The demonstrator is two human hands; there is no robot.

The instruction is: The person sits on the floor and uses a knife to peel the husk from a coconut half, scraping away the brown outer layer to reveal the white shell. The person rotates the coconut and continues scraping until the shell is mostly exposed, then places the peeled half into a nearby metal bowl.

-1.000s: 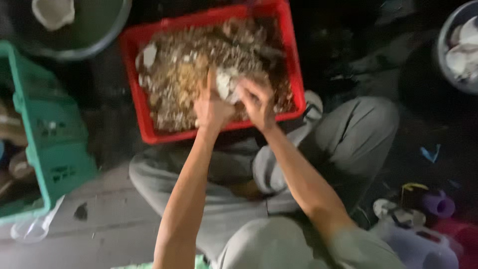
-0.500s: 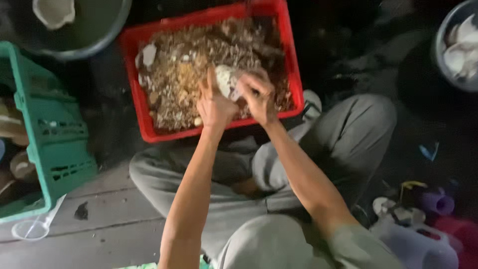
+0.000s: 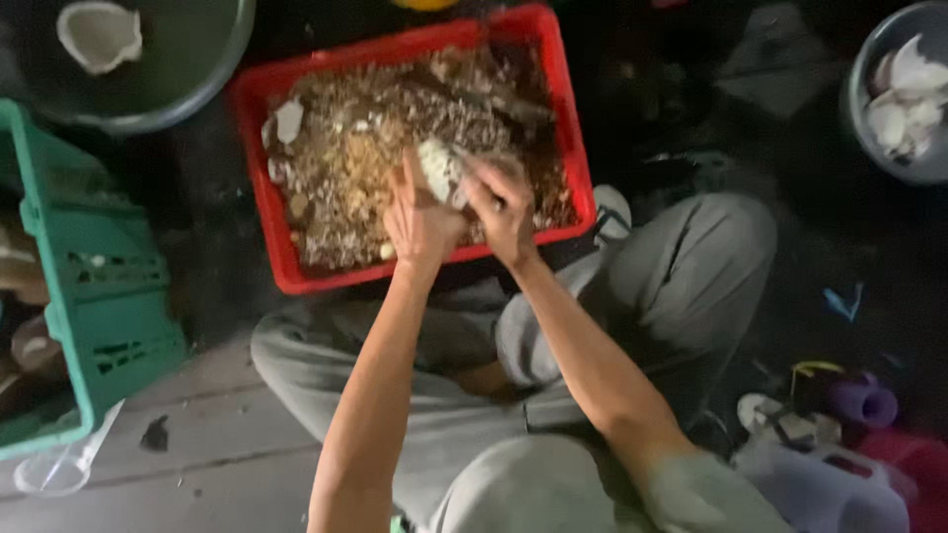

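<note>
left hand (image 3: 420, 219) cups pale white piece (image 3: 435, 169) over red crate (image 3: 265, 212); right hand (image 3: 504, 209) closed beside it, touching piece. crate full of brownish peelings and scraps. green crate (image 3: 94, 286) at left edge, grey basin (image 3: 188, 69) with white chunk (image 3: 99, 35) above it. person seated cross-legged, grey trousers.

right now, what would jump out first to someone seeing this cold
The bright red crate at top centre, heaped with brown husk scraps, draws the eye first. Just over its near edge, the left hand and right hand close together around a pale white piece. A green crate stands at the left edge, and a grey basin of white pieces at top right.
</note>
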